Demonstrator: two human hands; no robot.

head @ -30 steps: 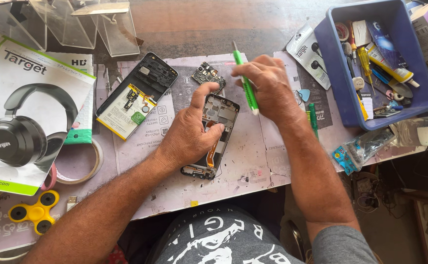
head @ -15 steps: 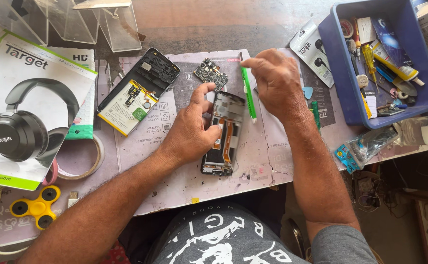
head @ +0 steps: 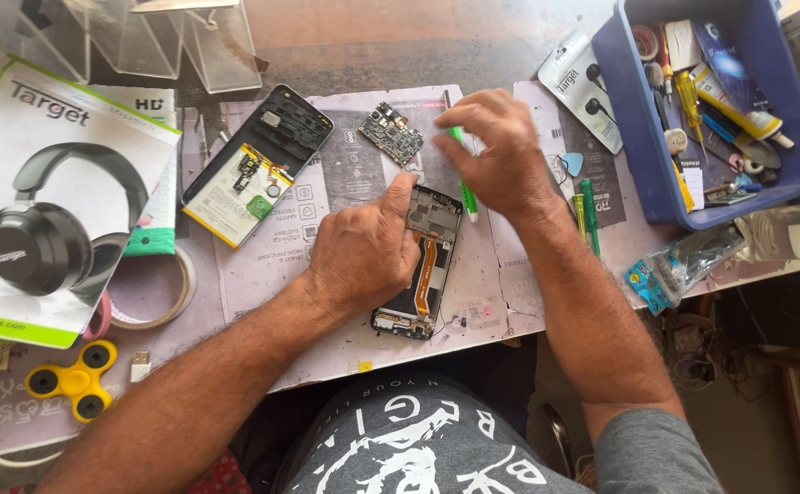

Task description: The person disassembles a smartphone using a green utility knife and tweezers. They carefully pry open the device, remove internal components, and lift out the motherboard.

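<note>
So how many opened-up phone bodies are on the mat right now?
2: one phone frame under the left hand, beside the right hand; another opened phone farther left. More may be hidden.

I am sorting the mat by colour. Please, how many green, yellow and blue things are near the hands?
Green, 2: green tool in right hand; green screwdriver.
Yellow, 1: yellow fidget spinner.
Blue, 2: blue bin; blue pick.
Total: 5.

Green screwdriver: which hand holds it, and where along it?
The right hand grips the green screwdriver around its upper handle; the lower end shows below the fingers.
</note>
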